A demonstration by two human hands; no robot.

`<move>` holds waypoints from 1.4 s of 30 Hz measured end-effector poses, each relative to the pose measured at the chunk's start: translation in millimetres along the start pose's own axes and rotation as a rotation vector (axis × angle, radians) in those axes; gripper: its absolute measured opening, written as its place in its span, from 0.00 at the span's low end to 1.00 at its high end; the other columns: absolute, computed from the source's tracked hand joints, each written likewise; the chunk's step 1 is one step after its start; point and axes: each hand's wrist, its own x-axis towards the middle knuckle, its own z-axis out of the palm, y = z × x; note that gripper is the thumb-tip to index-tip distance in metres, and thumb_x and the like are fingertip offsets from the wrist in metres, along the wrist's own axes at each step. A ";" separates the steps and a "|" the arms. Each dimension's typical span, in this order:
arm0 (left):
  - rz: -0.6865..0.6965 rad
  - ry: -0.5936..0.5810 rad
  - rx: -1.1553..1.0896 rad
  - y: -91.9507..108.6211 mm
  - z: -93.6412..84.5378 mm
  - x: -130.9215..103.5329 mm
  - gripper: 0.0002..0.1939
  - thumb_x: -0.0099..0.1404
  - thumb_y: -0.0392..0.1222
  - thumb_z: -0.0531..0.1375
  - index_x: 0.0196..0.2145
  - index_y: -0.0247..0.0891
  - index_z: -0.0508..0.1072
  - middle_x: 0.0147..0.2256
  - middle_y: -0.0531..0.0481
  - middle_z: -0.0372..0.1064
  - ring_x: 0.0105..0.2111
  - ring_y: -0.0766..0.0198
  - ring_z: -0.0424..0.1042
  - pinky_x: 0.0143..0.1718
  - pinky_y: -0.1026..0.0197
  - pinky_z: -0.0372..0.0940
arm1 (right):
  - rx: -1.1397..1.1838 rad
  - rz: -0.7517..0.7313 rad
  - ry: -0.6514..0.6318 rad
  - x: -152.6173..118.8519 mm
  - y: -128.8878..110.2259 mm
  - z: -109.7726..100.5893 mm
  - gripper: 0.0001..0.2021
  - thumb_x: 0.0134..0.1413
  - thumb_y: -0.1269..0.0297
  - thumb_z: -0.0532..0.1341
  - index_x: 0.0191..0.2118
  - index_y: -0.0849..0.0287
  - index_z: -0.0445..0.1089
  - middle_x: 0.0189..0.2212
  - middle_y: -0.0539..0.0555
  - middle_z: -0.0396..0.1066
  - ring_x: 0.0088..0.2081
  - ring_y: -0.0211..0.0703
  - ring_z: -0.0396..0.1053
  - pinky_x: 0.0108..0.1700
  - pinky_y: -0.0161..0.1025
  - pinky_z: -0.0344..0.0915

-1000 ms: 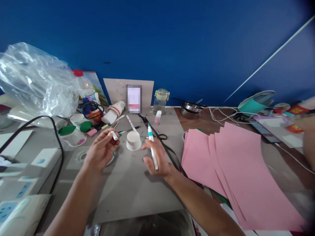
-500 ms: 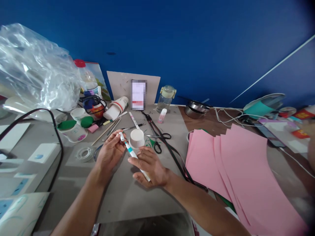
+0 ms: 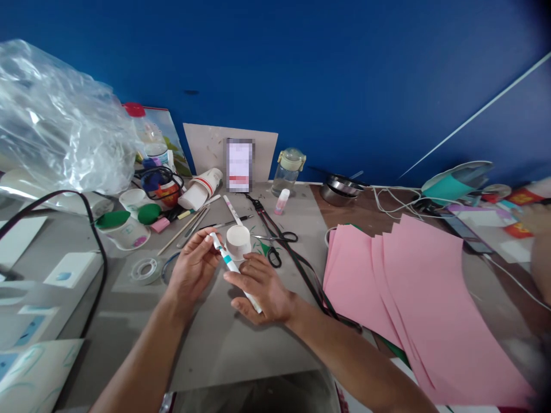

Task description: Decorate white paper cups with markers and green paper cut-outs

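Note:
My left hand (image 3: 196, 261) pinches the white marker cap (image 3: 215, 241) between thumb and fingers. My right hand (image 3: 260, 289) grips the white marker (image 3: 235, 268) with its teal band, which slants toward the cap. Cap and marker tip meet; I cannot tell how far the cap is on. Just beyond the hands stands an upturned white paper cup (image 3: 238, 240). Beside it lie black-handled scissors (image 3: 274, 257) and green scraps, and a second marker (image 3: 233, 210) with pink marks lies behind the cup.
At right lie pink paper sheets (image 3: 422, 292). A tape roll (image 3: 145, 269), sticks and decorated cups (image 3: 124, 232) are at left. A phone (image 3: 239, 166) leans at the back, near a glass bottle (image 3: 288, 171) and glue bottle (image 3: 282, 202). A black strap (image 3: 297, 255) crosses the table. Another person's arm shows far right.
The marker's tip and the cap have come together, hiding the bare tip that showed before. The view has shifted slightly. Both hands keep nearly the same place.

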 end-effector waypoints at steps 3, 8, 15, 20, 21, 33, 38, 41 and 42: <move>0.004 0.000 0.029 -0.4 1.4 -1.6 0.12 0.54 0.39 0.69 0.36 0.37 0.76 0.29 0.52 0.72 0.28 0.69 0.70 0.31 0.67 0.67 | -0.002 0.012 -0.013 0.1 0.2 -0.1 0.19 0.62 0.55 0.51 0.53 0.60 0.63 0.31 0.55 0.70 0.37 0.46 0.68 0.54 0.50 0.62; 0.031 -0.029 0.102 -4.0 2.9 -4.1 0.13 0.53 0.41 0.69 0.36 0.37 0.75 0.30 0.51 0.73 0.27 0.68 0.70 0.32 0.66 0.66 | -0.003 0.005 0.004 -0.5 1.8 0.3 0.19 0.61 0.56 0.53 0.53 0.61 0.64 0.32 0.56 0.70 0.38 0.47 0.67 0.54 0.50 0.62; 0.168 0.017 0.212 -6.8 6.3 -10.3 0.13 0.54 0.45 0.69 0.36 0.38 0.76 0.29 0.51 0.73 0.30 0.67 0.70 0.34 0.65 0.64 | -0.013 -0.006 0.005 -0.4 2.3 -1.3 0.18 0.59 0.62 0.53 0.54 0.59 0.62 0.32 0.54 0.70 0.38 0.46 0.67 0.55 0.50 0.62; 0.228 0.052 0.274 -11.1 5.8 -16.0 0.13 0.57 0.47 0.67 0.38 0.39 0.76 0.32 0.51 0.74 0.30 0.67 0.70 0.35 0.64 0.64 | -0.048 -0.022 0.027 0.5 2.4 -3.0 0.18 0.57 0.67 0.53 0.53 0.57 0.62 0.31 0.53 0.70 0.36 0.45 0.66 0.54 0.51 0.62; 0.246 0.058 0.291 -12.6 5.5 -16.9 0.13 0.57 0.47 0.67 0.38 0.39 0.76 0.32 0.50 0.74 0.31 0.66 0.70 0.35 0.64 0.64 | -0.052 -0.021 0.020 0.0 3.0 -2.7 0.18 0.57 0.67 0.53 0.54 0.57 0.61 0.31 0.53 0.70 0.36 0.45 0.66 0.54 0.51 0.62; 0.459 0.189 0.458 -31.7 -0.1 -30.1 0.09 0.63 0.47 0.62 0.39 0.42 0.76 0.34 0.51 0.72 0.31 0.64 0.69 0.34 0.62 0.64 | -0.047 -0.095 0.029 -1.3 5.1 -4.0 0.16 0.56 0.67 0.51 0.50 0.57 0.64 0.27 0.50 0.64 0.32 0.44 0.62 0.46 0.49 0.62; 0.508 0.165 0.475 -33.1 2.0 -34.8 0.08 0.65 0.46 0.60 0.40 0.43 0.74 0.35 0.51 0.71 0.27 0.67 0.65 0.30 0.63 0.62 | -0.039 -0.119 0.041 -0.1 6.2 -4.6 0.15 0.58 0.66 0.49 0.48 0.59 0.66 0.25 0.50 0.61 0.31 0.44 0.61 0.42 0.47 0.61; 0.520 0.150 0.504 -29.9 5.4 -34.1 0.08 0.65 0.45 0.60 0.40 0.43 0.74 0.35 0.51 0.71 0.27 0.67 0.64 0.31 0.63 0.62 | -0.075 -0.113 0.020 0.8 7.0 -3.0 0.13 0.57 0.66 0.50 0.45 0.57 0.67 0.25 0.50 0.61 0.31 0.44 0.61 0.40 0.46 0.61; 0.521 0.137 0.517 -28.1 7.0 -33.2 0.08 0.65 0.45 0.60 0.40 0.42 0.74 0.35 0.51 0.72 0.27 0.67 0.65 0.31 0.63 0.62 | -0.081 -0.118 0.028 1.7 7.3 -3.1 0.12 0.56 0.67 0.50 0.44 0.57 0.67 0.25 0.50 0.61 0.31 0.44 0.62 0.39 0.45 0.62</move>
